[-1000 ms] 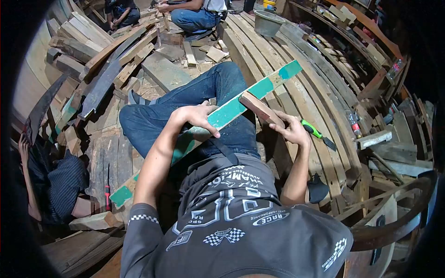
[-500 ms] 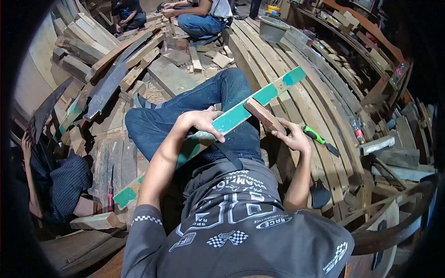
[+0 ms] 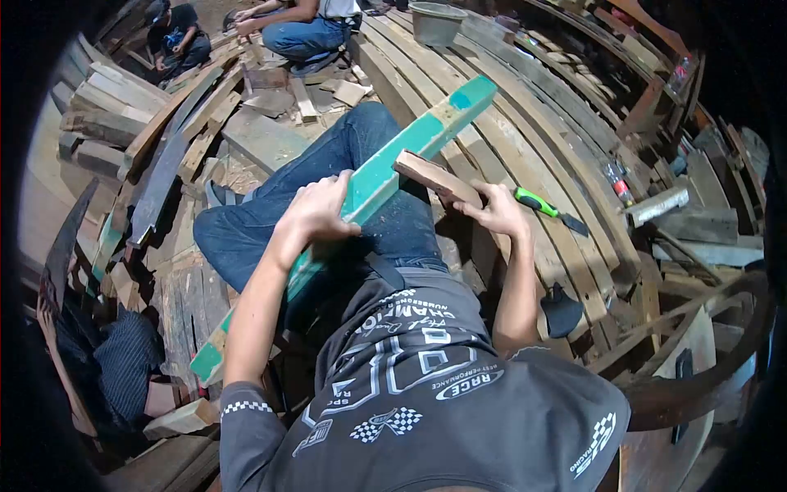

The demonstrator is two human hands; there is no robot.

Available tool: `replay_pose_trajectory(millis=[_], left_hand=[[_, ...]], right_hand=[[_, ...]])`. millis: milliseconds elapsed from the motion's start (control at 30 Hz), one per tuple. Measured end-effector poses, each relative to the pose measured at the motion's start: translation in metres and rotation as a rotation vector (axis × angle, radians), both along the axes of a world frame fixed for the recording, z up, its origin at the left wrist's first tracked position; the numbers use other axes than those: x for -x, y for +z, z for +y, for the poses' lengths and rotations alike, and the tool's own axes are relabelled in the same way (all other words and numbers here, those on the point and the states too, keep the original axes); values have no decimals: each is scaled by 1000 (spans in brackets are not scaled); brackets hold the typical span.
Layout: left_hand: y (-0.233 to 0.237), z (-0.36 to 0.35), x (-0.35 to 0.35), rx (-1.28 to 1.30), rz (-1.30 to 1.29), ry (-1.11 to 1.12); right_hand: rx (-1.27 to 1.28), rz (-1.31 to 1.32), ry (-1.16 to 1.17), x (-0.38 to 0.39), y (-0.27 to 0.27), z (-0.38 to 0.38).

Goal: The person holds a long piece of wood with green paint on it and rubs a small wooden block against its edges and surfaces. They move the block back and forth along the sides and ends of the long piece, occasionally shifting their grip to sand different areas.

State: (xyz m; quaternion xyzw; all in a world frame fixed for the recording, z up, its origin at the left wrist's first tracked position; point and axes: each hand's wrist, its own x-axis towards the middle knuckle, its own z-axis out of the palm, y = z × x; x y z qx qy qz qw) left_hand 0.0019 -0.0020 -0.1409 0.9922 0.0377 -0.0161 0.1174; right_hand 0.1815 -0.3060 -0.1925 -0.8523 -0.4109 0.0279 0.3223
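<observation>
My left hand (image 3: 318,215) is wrapped round a long wooden strip (image 3: 373,182) with patchy green paint, slanting across my lap. Its lower end passes behind my left forearm and shows again at the lower left. My right hand (image 3: 498,211) grips one end of a short brown wood block (image 3: 437,178) between thumb and fingers. The block's far end meets the edge of the green strip, just above my left hand. Close to my right hand, a flat-bladed tool with a green handle (image 3: 537,202) lies on the long planks.
Long planks (image 3: 508,156) run along my right side, with a grey basin (image 3: 437,26) at their far end. Offcuts (image 3: 279,100) lie ahead. Two people (image 3: 305,37) crouch at the back. At the left, another person's hand (image 3: 49,307) holds a saw (image 3: 70,238).
The green strip has tilted, showing more of its narrow side. My left hand has closed further over it. The block has stayed against the strip's edge; the whole view has shifted.
</observation>
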Motion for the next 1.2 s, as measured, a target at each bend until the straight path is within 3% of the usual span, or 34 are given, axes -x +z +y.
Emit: replay_pose_trajectory(millis=[67, 100, 200, 233, 333, 367, 400, 467, 633, 667, 700, 867, 933, 1000, 1067, 1133, 1200], left_hand=[[-26, -19, 11, -53, -225, 105], [-36, -28, 15, -75, -394, 115], [-49, -47, 11, -89, -297, 374], [-46, -45, 9, -85, -324, 360], [-19, -24, -1, -82, -234, 369], [-14, -16, -4, -38, -222, 377], [-11, -8, -5, 3, -210, 384], [-5, 6, -6, 63, -254, 354], [34, 48, -26, -92, -354, 366], [47, 56, -29, -133, -322, 394], [56, 72, -34, -156, -363, 392], [94, 159, -57, -134, -441, 517], [113, 163, -62, -298, -486, 558], [116, 192, -66, -362, -423, 710], [117, 218, -64, -276, -475, 738], [126, 218, -64, -356, -501, 788], [126, 256, -63, -331, -539, 762]], right_hand=[[51, -21, -55, -12, -3, -11], [-56, -57, -78, -13, -6, -16], [-77, 44, -232, -17, -4, -36], [-128, -49, -307, -14, -5, -42], [-138, -212, -369, -36, -27, -69], [1, -104, -388, -45, -24, -78], [-82, -223, -393, -54, -40, -89], [-62, -212, -482, -48, -37, -98], [-69, -127, -466, -45, -33, -112], [-38, -115, -500, -39, -26, -111], [86, 55, -534, -33, -6, -106], [-52, 1, -451, -43, -38, -107], [86, 113, -531, -47, -40, -98], [57, -21, -544, -51, -55, -87], [229, 61, -569, -58, -52, -66], [211, -49, -528, -72, -61, -47], [385, -52, -506, -87, -55, -24]])
